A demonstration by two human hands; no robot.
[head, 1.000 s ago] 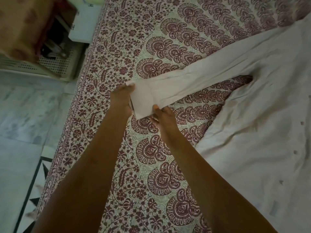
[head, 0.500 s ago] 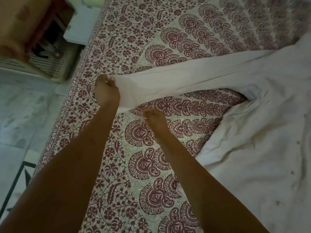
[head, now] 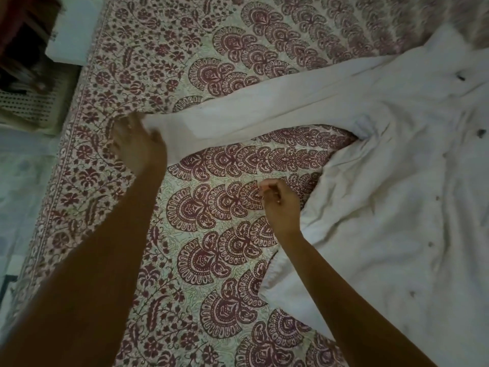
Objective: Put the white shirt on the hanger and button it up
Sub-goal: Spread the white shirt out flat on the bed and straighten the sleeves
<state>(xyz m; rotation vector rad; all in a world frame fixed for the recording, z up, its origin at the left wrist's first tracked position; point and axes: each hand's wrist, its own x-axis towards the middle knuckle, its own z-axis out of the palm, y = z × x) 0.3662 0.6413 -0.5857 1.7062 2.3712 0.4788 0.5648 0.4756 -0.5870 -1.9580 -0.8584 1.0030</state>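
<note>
Lying flat, the white shirt (head: 397, 207) meets a blurred left hand (head: 137, 147) (grip unclear); right hand (head: 277, 203) curled, empty.

My left hand (head: 137, 147) is smeared by motion at the cuff end of the sleeve (head: 238, 120), so I cannot tell whether it grips the cloth. The white shirt (head: 397, 207) runs off the right edge of the frame, and the dark specks (head: 480, 133) down its front are too small to make out. At the upper left a perforated basket (head: 26, 107) is cut by the frame edge.
</note>
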